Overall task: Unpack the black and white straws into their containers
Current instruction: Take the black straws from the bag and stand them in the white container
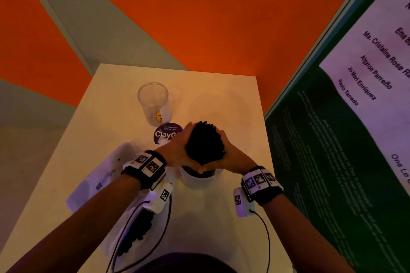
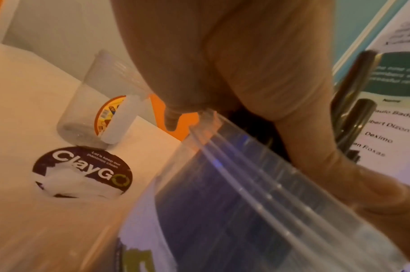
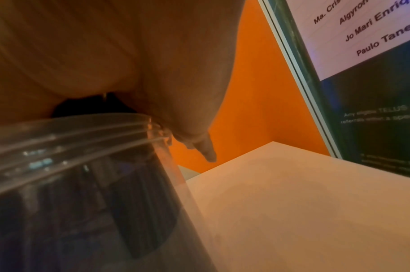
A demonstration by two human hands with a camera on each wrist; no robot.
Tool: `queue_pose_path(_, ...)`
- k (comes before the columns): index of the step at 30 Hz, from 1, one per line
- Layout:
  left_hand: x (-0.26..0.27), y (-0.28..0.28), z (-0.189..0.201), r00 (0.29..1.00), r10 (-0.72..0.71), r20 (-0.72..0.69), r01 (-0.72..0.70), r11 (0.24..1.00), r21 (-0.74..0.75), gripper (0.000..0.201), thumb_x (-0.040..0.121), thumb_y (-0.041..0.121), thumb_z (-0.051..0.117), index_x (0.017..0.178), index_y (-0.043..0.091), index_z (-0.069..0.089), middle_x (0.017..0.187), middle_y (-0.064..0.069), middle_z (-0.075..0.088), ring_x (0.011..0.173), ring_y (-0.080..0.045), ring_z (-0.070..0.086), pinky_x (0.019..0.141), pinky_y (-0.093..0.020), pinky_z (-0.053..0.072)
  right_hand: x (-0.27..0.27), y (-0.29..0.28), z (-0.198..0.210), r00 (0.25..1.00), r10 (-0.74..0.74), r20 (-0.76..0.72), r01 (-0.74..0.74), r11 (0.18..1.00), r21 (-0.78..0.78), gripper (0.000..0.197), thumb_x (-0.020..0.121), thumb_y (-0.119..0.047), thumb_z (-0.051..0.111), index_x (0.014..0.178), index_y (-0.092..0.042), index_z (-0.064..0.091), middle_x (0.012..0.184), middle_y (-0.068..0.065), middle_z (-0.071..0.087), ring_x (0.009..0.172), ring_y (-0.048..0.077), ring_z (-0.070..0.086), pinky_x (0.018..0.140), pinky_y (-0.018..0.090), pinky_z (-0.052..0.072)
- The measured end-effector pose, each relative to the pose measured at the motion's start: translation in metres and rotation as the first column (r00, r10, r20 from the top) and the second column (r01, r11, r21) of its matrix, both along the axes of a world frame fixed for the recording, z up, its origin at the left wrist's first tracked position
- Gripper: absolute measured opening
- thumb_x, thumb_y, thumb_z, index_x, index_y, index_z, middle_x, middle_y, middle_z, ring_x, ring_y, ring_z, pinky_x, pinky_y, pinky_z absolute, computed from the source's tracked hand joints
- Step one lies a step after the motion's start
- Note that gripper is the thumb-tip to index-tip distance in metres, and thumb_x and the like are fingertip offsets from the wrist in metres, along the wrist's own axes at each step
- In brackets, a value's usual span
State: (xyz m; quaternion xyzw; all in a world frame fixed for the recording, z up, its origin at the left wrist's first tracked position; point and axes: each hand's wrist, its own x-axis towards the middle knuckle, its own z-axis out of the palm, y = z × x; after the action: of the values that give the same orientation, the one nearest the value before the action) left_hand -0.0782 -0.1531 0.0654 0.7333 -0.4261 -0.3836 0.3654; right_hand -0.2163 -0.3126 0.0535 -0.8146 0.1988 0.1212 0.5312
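- Black straws (image 1: pixel 205 142): a thick bundle standing in the near clear container (image 1: pixel 200 178) on the tabletop (image 1: pixel 221 99), tops fanning out above the rim.
- Left hand (image 1: pixel 179 150): your grip lies flat against the bundle's left side, fingers straight, thumb meeting the other thumb at the front.
- Right hand (image 1: pixel 230 153): the same on the right side, fingers straight, cupping rather than clamping.
- Handling, as a judgement: straws are light, smooth and slippery, and splay easily; press from both sides near the tops to gather them.
- Second clear container (image 1: pixel 154 102): upright, no straws in it, well behind the first.
- White straws: none identifiable; a plastic wrapper (image 1: pixel 99 175) lies to your left, contents unclear.
- Round sticker (image 1: pixel 165 134): on the tabletop between the containers.
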Motion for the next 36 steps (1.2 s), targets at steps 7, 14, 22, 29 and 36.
queue_pose_path(7, 0.011, 0.003, -0.001, 0.954, 0.170, -0.247, -0.200, 0.974, -0.103, 0.090, 0.060, 0.030, 0.087, 0.132, 0.043, 0.034, 0.131, 0.012, 0.046, 0.123, 0.000, 0.046, 0.095, -0.016, 0.045, -0.003, -0.018, 0.002, 0.969, -0.160, 0.191, 0.118, 0.970, 0.213, 0.082, 0.075, -0.024, 0.080, 0.141, -0.035, 0.033, 0.145, -0.010, 0.037, 0.131, 0.008, 0.040, 0.091, 0.005, 0.043)
queue_pose_path(14, -0.003, -0.003, -0.007, 0.971, -0.009, -0.240, -0.015, 0.995, -0.097, 0.116, 0.058, 0.013, 0.090, 0.142, 0.042, 0.015, 0.139, 0.018, 0.041, 0.126, 0.011, 0.039, 0.095, -0.010, 0.040, -0.003, -0.012, -0.013, 0.994, 0.001, 0.111, -0.021, 0.984, 0.177, 0.104, 0.066, -0.009, 0.086, 0.142, -0.031, 0.017, 0.137, -0.025, 0.033, 0.124, -0.008, 0.036, 0.095, 0.002, 0.037)
queue_pose_path(22, 0.005, -0.002, -0.001, 0.949, 0.107, -0.296, -0.143, 0.984, -0.104, 0.118, 0.063, 0.022, 0.085, 0.147, 0.039, 0.005, 0.141, 0.001, 0.042, 0.126, -0.008, 0.046, 0.095, -0.018, 0.045, -0.003, -0.012, 0.000, 0.973, -0.142, 0.183, 0.107, 0.976, 0.187, 0.091, 0.074, -0.019, 0.082, 0.145, -0.027, 0.026, 0.136, -0.016, 0.043, 0.121, -0.007, 0.045, 0.087, 0.003, 0.040)
queue_pose_path(29, 0.008, 0.032, -0.002, 0.979, 0.105, -0.177, -0.114, 0.992, -0.046, 0.132, 0.049, 0.055, 0.086, 0.145, 0.042, -0.004, 0.157, 0.001, 0.017, 0.140, -0.008, 0.020, 0.108, -0.033, 0.028, -0.037, -0.019, -0.001, 0.998, -0.055, -0.041, 0.058, 0.996, 0.068, 0.114, 0.068, -0.039, 0.082, 0.152, -0.033, 0.006, 0.159, -0.010, 0.016, 0.142, 0.011, 0.021, 0.112, 0.033, 0.026)
queue_pose_path(36, -0.005, 0.098, 0.003, 0.990, 0.020, 0.137, -0.031, 0.997, 0.074, 0.098, 0.052, 0.084, 0.065, 0.135, 0.046, 0.028, 0.111, 0.020, 0.047, 0.101, -0.005, 0.050, 0.078, -0.014, 0.039, -0.079, 0.027, 0.009, 0.849, 0.280, -0.447, -0.311, 0.950, 0.004, 0.043, 0.080, -0.042, 0.072, 0.117, -0.021, 0.062, 0.110, 0.000, 0.067, 0.090, 0.011, 0.063, 0.076, 0.021, 0.050)
